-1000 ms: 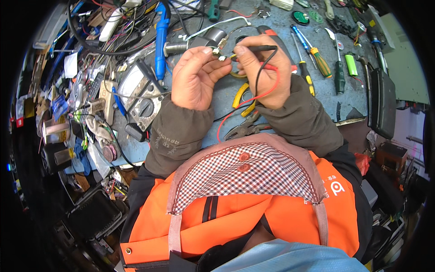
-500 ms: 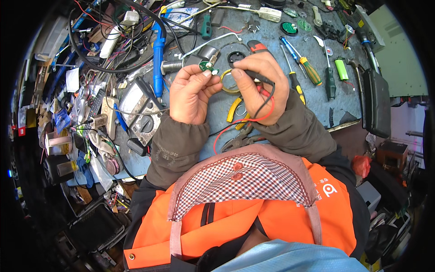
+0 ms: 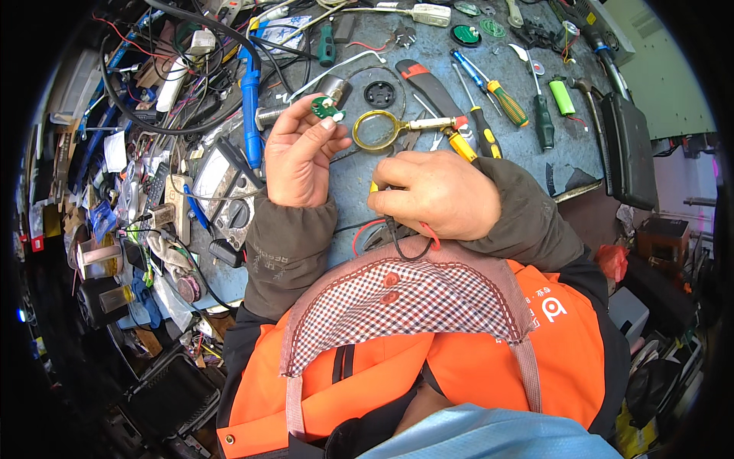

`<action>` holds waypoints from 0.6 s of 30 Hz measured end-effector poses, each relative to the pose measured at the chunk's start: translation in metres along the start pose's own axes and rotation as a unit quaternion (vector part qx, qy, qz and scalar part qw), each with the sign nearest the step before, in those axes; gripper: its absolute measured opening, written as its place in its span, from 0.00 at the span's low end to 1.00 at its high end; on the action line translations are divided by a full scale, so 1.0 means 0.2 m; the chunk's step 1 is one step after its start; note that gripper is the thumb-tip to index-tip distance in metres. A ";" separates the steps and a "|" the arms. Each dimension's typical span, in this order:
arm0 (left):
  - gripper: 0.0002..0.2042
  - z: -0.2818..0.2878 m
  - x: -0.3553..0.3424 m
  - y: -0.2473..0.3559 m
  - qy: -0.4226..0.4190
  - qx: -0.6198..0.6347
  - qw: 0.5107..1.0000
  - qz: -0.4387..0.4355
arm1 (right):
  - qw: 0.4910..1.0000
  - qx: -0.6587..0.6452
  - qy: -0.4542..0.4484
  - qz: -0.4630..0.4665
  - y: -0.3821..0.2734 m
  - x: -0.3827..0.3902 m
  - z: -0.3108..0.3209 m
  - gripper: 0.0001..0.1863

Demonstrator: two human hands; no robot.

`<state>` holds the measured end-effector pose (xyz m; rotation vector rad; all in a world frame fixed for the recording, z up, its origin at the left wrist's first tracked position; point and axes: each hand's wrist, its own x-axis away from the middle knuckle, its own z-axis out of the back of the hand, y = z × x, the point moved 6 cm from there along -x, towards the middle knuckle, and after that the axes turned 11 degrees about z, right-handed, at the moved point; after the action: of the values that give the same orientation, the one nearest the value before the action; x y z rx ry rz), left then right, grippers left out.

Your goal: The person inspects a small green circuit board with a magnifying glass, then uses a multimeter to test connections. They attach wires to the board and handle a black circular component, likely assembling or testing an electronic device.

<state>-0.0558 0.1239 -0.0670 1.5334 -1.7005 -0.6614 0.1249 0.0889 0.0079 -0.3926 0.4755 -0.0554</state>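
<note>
My left hand (image 3: 300, 159) is raised over the bench, pinching a small round green circuit board (image 3: 328, 109) with white parts between thumb and fingers. Lower and to the right, my right hand (image 3: 440, 193) is closed, palm down, with a black and a red test lead (image 3: 397, 243) coming out beneath it. The probe ends are hidden by the fingers. Under and beside this hand lie pliers (image 3: 376, 239), partly covered. A magnifying glass (image 3: 401, 125) with a brass-coloured rim lies beyond my right hand.
An analog multimeter (image 3: 238, 205) and a blue-handled tool (image 3: 251, 115) lie left of my left hand. Several screwdrivers (image 3: 544, 126), a green battery cell (image 3: 562, 97) and a hammer (image 3: 592, 99) lie to the right. A black round part (image 3: 379, 93) sits beyond the magnifier. Cables crowd the far left.
My right hand has dropped away from the circuit board, down and nearer my body, taking the test leads with it. The magnifying glass now shows fully. My left hand still holds the board.
</note>
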 end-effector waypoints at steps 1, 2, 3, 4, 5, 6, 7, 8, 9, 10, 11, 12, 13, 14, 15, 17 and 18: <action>0.17 0.00 0.00 -0.01 -0.010 -0.007 1.000 0.003 | 1.000 0.004 -0.006 0.003 0.00 0.00 -0.01 0.09; 0.17 0.00 0.00 -0.01 -0.020 -0.015 1.000 0.005 | 1.000 0.008 -0.013 0.007 -0.01 -0.01 -0.01 0.11; 0.17 -0.01 0.00 -0.02 -0.022 -0.019 1.000 0.012 | 1.000 0.011 -0.019 0.012 -0.01 -0.02 -0.02 0.14; 0.16 -0.01 0.01 -0.02 -0.023 -0.021 0.999 0.019 | 0.999 0.019 -0.021 0.016 -0.01 -0.03 -0.03 0.13; 0.16 -0.02 0.01 -0.03 -0.023 -0.023 0.999 0.025 | 0.999 0.027 -0.024 0.020 -0.01 -0.04 -0.05 0.13; 0.14 -0.03 0.01 -0.04 -0.033 -0.024 0.999 0.030 | 0.999 0.035 -0.026 0.026 -0.01 -0.05 -0.07 0.12; 0.14 -0.04 0.00 -0.05 -0.041 -0.020 0.998 0.034 | 0.998 0.039 -0.038 0.027 0.00 -0.06 -0.08 0.11; 0.13 -0.04 -0.01 -0.05 -0.042 -0.020 0.998 0.036 | 0.997 0.042 -0.050 0.029 0.00 -0.07 -0.10 0.10; 0.13 -0.04 -0.01 -0.05 -0.044 -0.021 0.998 0.037 | 0.996 0.046 -0.062 0.031 0.01 -0.08 -0.12 0.10; 0.14 -0.02 -0.01 -0.06 -0.055 -0.018 0.997 0.042 | 0.996 0.045 -0.065 0.035 0.01 -0.08 -0.14 0.08; 0.14 -0.01 -0.01 -0.06 -0.055 -0.015 0.998 0.040 | 0.996 0.043 -0.068 0.042 0.02 -0.10 -0.16 0.08; 0.14 -0.01 -0.01 -0.06 -0.055 -0.012 0.998 0.039 | 0.995 0.041 -0.071 0.048 0.02 -0.11 -0.17 0.08; 0.14 -0.01 -0.01 -0.07 -0.056 -0.008 0.998 0.040 | 0.995 0.039 -0.074 0.052 0.03 -0.11 -0.18 0.09; 0.13 -0.02 -0.01 -0.07 -0.055 -0.006 0.998 0.044 | 0.994 0.036 -0.081 0.058 0.03 -0.13 -0.19 0.09; 0.13 -0.01 -0.01 -0.07 -0.053 -0.001 0.998 0.045 | 0.994 0.034 -0.087 0.064 0.04 -0.14 -0.19 0.09; 0.13 0.00 -0.01 -0.08 -0.053 0.008 0.997 0.051 | 0.993 0.036 -0.088 0.073 0.04 -0.14 -0.20 0.07; 0.13 0.00 -0.02 -0.08 -0.050 0.011 0.997 0.050 | 0.993 0.040 -0.082 0.079 0.05 -0.14 -0.21 0.07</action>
<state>-0.0455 0.1244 -0.0804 1.4411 -1.8511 -0.6798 0.0806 0.0870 -0.0171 -0.2768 0.3389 0.1097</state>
